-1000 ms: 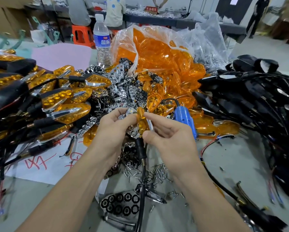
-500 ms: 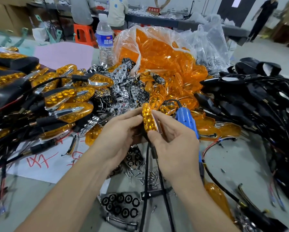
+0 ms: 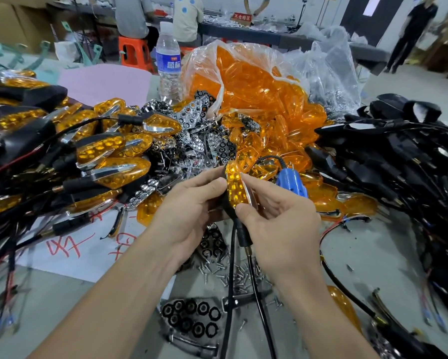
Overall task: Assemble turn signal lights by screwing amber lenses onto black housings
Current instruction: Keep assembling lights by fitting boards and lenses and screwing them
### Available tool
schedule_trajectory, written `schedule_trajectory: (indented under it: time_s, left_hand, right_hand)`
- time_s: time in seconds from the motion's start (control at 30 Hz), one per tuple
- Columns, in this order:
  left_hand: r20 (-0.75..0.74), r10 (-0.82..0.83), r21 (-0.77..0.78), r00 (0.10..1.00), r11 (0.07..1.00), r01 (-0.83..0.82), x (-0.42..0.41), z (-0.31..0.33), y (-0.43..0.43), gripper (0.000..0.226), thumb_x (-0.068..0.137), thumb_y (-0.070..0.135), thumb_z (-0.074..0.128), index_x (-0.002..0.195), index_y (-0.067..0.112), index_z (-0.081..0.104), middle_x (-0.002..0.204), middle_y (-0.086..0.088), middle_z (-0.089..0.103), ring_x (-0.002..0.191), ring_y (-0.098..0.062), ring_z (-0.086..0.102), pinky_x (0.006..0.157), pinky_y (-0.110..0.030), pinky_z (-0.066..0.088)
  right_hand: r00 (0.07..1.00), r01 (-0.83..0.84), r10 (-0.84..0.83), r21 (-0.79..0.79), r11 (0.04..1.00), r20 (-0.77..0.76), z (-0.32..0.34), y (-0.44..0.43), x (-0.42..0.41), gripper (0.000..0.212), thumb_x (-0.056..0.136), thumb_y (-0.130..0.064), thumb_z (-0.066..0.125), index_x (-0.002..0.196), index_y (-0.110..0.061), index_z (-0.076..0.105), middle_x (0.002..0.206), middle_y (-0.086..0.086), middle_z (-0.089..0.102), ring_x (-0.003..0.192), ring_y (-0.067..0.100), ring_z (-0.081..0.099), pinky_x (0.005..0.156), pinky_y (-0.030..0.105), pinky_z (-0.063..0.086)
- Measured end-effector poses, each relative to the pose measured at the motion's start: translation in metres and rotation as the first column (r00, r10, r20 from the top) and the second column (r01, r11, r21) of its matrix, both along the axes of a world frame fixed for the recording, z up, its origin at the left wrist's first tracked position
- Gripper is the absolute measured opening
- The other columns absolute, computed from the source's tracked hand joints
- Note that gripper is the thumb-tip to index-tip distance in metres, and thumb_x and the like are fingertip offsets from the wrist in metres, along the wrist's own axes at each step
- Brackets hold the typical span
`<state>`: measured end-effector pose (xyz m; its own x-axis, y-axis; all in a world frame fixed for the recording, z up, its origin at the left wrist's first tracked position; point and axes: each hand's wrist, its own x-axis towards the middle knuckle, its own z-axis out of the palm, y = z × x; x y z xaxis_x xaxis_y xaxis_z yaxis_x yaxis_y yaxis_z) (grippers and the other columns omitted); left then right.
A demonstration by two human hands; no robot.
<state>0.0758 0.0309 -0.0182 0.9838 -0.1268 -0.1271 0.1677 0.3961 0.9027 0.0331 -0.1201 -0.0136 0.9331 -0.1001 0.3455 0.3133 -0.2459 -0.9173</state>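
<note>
Between both hands, above the table's middle, stands a turn signal: an amber lens (image 3: 235,186) seated on a black housing (image 3: 224,206), its stalk and cable hanging down. My left hand (image 3: 191,211) grips the housing from the left, thumb on the lens edge. My right hand (image 3: 277,221) pinches the lens and its chrome trim from the right. Loose screws (image 3: 233,277) lie scattered under the hands. A blue electric screwdriver (image 3: 291,181) rests just behind my right hand.
A plastic bag of amber lenses (image 3: 254,92) sits at the back centre. Finished lights (image 3: 108,161) pile at the left, black housings with cables (image 3: 399,161) at the right. Chrome reflectors (image 3: 194,130) lie between, another reflector (image 3: 191,320) near the front edge, a water bottle (image 3: 167,60) behind.
The lens has turned from edge-on to face me and now sits against the housing. Both hands have shifted slightly up and closed in around the light.
</note>
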Motion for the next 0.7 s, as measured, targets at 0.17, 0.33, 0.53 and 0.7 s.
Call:
schedule_trajectory:
  time_s: [0.17,0.33,0.53,0.7]
  left_hand:
    - [0.009,0.037,0.045,0.999,0.998,-0.038,-0.0026,0.003,-0.0035,0.025,0.092,0.014,0.065,0.105,0.025,0.082,0.109,-0.01,0.079,0.096,-0.026,0.075,0.096,-0.055,0.056]
    - [-0.003,0.031,0.032,1.0,0.999,-0.031,-0.0044,0.0056,-0.0041,0.025,0.091,0.014,0.065,0.108,0.023,0.081,0.112,-0.011,0.079,0.101,-0.029,0.074,0.097,-0.054,0.057]
    - [0.023,0.076,0.014,0.997,0.997,-0.076,-0.0086,0.0069,-0.0043,0.043,0.072,0.023,0.076,0.114,0.015,0.078,0.109,-0.012,0.079,0.094,-0.025,0.076,0.078,-0.038,0.063]
    - [0.065,0.111,0.021,0.992,0.993,-0.112,-0.0084,0.01,-0.0036,0.031,0.084,0.008,0.072,0.114,0.011,0.076,0.1,-0.012,0.079,0.078,-0.02,0.075,0.063,-0.028,0.06]
  right_hand:
    - [0.997,0.068,-0.067,-0.07,0.995,0.028,-0.0006,0.0019,-0.0019,0.052,0.083,-0.002,0.082,0.122,-0.034,0.076,0.097,-0.038,0.068,0.094,-0.017,0.067,0.077,0.001,0.049]
    - [0.993,0.108,-0.102,-0.113,0.988,0.058,0.0,0.0034,-0.0047,0.052,0.083,-0.004,0.083,0.124,-0.035,0.075,0.098,-0.039,0.068,0.094,-0.011,0.07,0.074,0.003,0.05]
    - [0.996,0.089,-0.091,-0.122,0.989,-0.008,0.0014,0.0051,-0.0028,0.051,0.08,-0.005,0.086,0.12,-0.036,0.077,0.11,-0.024,0.076,0.088,-0.013,0.069,0.08,0.005,0.052]
    - [0.999,0.028,-0.03,-0.052,0.998,-0.027,0.0028,0.0047,-0.0022,0.047,0.08,-0.007,0.085,0.116,-0.035,0.078,0.1,-0.032,0.074,0.093,-0.015,0.069,0.079,0.002,0.05]
